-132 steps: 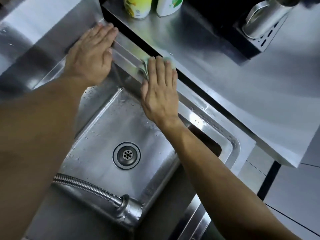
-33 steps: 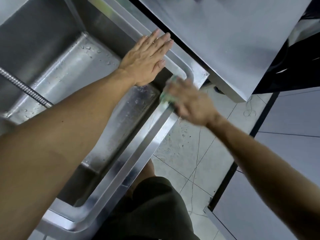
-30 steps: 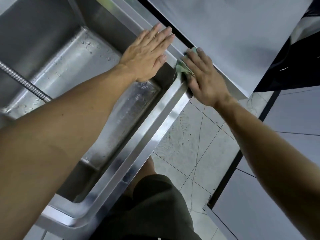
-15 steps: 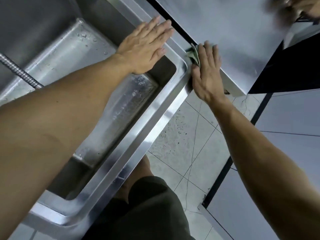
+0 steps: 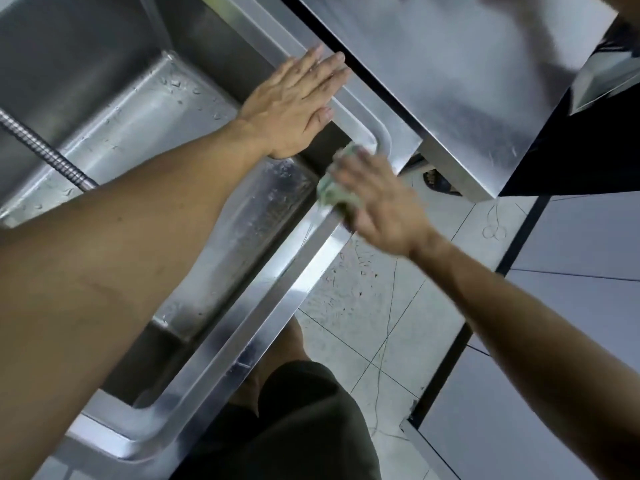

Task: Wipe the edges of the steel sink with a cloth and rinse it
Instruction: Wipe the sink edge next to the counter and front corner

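Right of centre in the frame, the right hand (image 5: 381,199) presses a small pale-green cloth (image 5: 330,192) onto the near rim of the steel sink (image 5: 263,306), close to the rounded corner. Its grip is hard to read: the hand is smeared by motion, the fingers look spread over the cloth rather than balled round it, and I cannot tell whether they pinch it. Only a crumpled edge of the cloth shows, peeking out at the fingertips on the basin side; the remainder lies under the palm. Pushing flat from above probably keeps the fabric in full contact with the narrow rim.

Up and left of it, the left hand (image 5: 298,105) lies open, fingers straight and together, palm down on the far rim by the same corner. It holds nothing and likely serves as a brace while the person leans over.

Along the rim the steel looks bright and streaky, with a raised lip running toward the lower left of the frame. Water beads dot the basin wall and floor. A ribbed metal hose (image 5: 45,150) enters from the left edge. Across the upper right, a steel counter (image 5: 450,81) overhangs the corner, and tiled floor (image 5: 363,306) shows below.
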Available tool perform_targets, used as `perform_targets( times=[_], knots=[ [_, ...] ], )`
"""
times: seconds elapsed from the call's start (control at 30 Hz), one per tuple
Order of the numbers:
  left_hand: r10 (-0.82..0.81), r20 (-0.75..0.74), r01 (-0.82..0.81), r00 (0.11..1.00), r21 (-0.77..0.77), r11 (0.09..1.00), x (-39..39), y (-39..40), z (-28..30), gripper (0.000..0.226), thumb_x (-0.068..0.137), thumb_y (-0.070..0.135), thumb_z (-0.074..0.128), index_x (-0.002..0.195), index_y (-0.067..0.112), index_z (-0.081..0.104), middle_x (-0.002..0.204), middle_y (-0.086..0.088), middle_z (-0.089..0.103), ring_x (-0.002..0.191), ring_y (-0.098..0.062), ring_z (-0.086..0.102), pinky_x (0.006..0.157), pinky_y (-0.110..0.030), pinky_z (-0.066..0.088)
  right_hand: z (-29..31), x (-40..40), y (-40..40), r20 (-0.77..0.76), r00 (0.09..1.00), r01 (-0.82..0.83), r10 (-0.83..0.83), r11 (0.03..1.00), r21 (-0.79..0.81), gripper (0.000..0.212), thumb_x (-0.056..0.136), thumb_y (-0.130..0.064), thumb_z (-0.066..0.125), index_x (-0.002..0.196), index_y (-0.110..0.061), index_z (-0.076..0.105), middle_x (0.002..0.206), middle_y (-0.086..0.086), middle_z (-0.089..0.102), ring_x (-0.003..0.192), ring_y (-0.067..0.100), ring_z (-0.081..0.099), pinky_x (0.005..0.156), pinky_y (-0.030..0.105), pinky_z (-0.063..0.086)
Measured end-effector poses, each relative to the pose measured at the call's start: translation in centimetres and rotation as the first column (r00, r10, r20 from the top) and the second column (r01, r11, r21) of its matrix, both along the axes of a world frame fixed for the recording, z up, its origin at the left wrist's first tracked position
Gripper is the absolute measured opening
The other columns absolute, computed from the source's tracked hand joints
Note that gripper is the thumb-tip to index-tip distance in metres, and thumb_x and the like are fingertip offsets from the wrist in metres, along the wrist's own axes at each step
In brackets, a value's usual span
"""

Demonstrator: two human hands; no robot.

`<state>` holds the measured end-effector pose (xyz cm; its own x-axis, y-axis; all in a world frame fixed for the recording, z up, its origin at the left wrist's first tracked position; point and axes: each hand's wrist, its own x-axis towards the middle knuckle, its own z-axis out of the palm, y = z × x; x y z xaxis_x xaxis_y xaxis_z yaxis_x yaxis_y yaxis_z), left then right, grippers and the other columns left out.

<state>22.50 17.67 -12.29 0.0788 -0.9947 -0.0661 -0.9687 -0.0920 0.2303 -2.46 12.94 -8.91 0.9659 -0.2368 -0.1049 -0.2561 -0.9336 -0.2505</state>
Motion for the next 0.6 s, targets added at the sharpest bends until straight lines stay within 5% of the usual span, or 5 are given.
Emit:
perform_targets(
  times=[0.17, 0.3, 0.43, 0.6],
  knots=[
    [0.008, -0.018, -0.008, 1.0, 0.014, 1.0, -0.2, 0.2, 0.5, 0.062, 0.11, 0.048, 0.007, 0.166, 0.025, -0.006, 0.173, 0.003, -0.012, 0.159, -0.021, -0.013, 0.13, -0.043, -0.003, -0.4, 1.4, -3.8, 0.059, 0.931, 0.358, -0.359, 0.933, 0.03, 0.059, 0.107, -0.032, 0.03, 0.163, -0.015, 0.024, 0.172, 0.016, 0.008, 0.159, 0.034, 0.003, 0.13, 0.046, 0.003],
    [0.137, -0.114, -0.135, 0.984, 0.025, 0.991, -1.8, 2.2, 1.0, 0.061, 0.111, 0.042, 0.016, 0.166, 0.02, 0.001, 0.174, 0.0, -0.006, 0.16, -0.023, -0.008, 0.13, -0.044, 0.002, -0.7, 3.8, 1.0, 0.086, 0.701, 0.696, -0.708, 0.706, 0.131, 0.062, 0.105, -0.024, 0.034, 0.162, -0.003, 0.02, 0.171, 0.02, 0.007, 0.159, 0.036, 0.0, 0.13, 0.049, 0.003],
    [0.395, -0.339, -0.364, 0.854, 0.156, 0.918, -5.8, 9.3, 0.1, 0.06, 0.111, 0.038, 0.022, 0.166, 0.015, 0.011, 0.174, -0.002, 0.005, 0.16, -0.025, 0.0, 0.13, -0.045, 0.01, 0.0, 2.1, 5.1, -0.036, 0.883, 0.468, -0.467, 0.882, 0.056, 0.065, 0.104, -0.036, 0.031, 0.163, -0.008, 0.022, 0.171, 0.013, 0.014, 0.16, 0.03, 0.0, 0.13, 0.052, 0.003],
    [0.758, -0.515, -0.622, 0.401, 0.455, 0.638, -9.9, 19.5, -0.9, 0.044, 0.112, 0.034, 0.029, 0.137, 0.015, 0.059, 0.141, -0.008, 0.063, 0.129, -0.029, 0.058, 0.106, -0.039, 0.047, 0.8, -0.4, 8.6, -0.116, 0.993, 0.014, -0.006, 0.998, 0.068, 0.062, 0.106, -0.042, 0.027, 0.159, -0.01, 0.036, 0.168, 0.012, 0.027, 0.159, 0.033, 0.01, 0.125, 0.063, 0.015]
  ],
)
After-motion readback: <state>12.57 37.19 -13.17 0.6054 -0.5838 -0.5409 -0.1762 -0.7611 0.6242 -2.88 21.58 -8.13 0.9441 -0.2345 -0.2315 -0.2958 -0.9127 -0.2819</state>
